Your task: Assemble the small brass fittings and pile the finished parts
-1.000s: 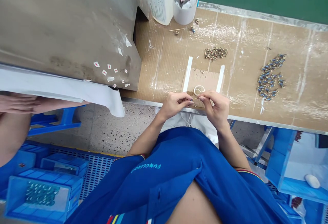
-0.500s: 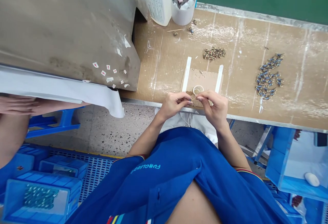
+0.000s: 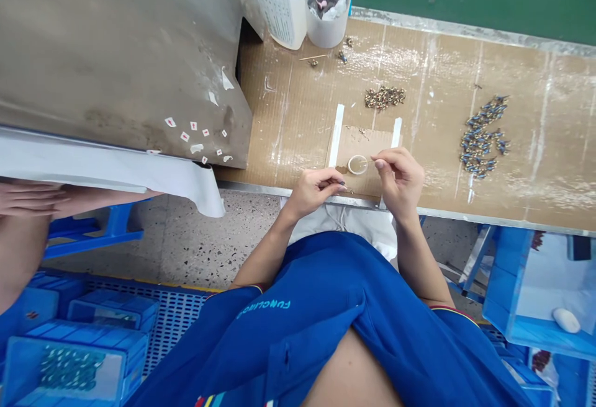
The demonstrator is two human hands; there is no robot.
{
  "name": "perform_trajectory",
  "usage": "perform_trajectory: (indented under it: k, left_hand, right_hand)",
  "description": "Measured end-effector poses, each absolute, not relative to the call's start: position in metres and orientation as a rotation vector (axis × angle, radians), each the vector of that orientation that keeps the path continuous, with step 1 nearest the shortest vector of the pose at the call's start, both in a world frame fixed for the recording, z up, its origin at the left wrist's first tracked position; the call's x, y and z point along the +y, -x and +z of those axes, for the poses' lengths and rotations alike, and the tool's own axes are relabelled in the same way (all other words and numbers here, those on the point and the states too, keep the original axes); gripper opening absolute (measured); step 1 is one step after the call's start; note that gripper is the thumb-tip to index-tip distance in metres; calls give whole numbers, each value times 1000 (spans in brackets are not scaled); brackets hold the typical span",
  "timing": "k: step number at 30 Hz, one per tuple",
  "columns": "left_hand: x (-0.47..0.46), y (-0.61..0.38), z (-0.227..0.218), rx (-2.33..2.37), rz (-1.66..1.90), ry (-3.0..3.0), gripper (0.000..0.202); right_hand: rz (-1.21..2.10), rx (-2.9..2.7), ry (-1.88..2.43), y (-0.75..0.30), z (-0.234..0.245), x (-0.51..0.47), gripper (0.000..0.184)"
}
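Observation:
My left hand (image 3: pixel 316 192) is closed at the bench's front edge, pinching a small gold-and-blue metal piece (image 3: pixel 347 190) between thumb and fingertips. My right hand (image 3: pixel 401 174) pinches a thin toothpick-like stick (image 3: pixel 367 162), its tip over a small round white-rimmed dish (image 3: pixel 357 165). Whether the tip touches the dish's contents is too small to tell. The dish sits on a cardboard patch (image 3: pixel 367 143) with white tape strips on both sides. Behind it lies a heap of small gold-and-dark metal pieces (image 3: pixel 385 98). Similar pieces with blue parts (image 3: pixel 484 137) are piled at the right.
A white bottle (image 3: pixel 283 4) and a tape roll holding scraps (image 3: pixel 328 13) stand at the back. Near them lies another thin stick (image 3: pixel 313 58). A metal housing (image 3: pixel 186 53) borders the left, with another person's hand (image 3: pixel 30 199) below it. Blue bins (image 3: pixel 505 283) stand below.
My right hand has moved away from my left, to the right and slightly up, bringing the stick over the dish. My left hand stays nearly in place with the small metal piece.

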State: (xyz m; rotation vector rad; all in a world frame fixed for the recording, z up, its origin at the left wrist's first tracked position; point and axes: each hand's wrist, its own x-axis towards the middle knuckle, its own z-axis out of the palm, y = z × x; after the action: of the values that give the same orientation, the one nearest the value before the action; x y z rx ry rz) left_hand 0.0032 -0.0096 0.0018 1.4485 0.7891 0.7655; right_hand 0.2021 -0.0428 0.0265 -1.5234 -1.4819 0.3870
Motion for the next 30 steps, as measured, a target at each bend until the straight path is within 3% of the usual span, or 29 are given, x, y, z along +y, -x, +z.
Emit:
perform_trajectory:
  k: [9,20,30]
  left_hand:
    - [-6,1,-4,710,827,-1505,15]
    - [-2,1,-5,682,871,-1448,18]
    - [-4,2,-9,702,863,-1443,17]
  right_hand:
    - [436,-1553,1522,-215,15,-38,22]
    - [340,-1660,1712,-298,-20,55,20]
    - [445,-1798,1853,-303,-5,65,12]
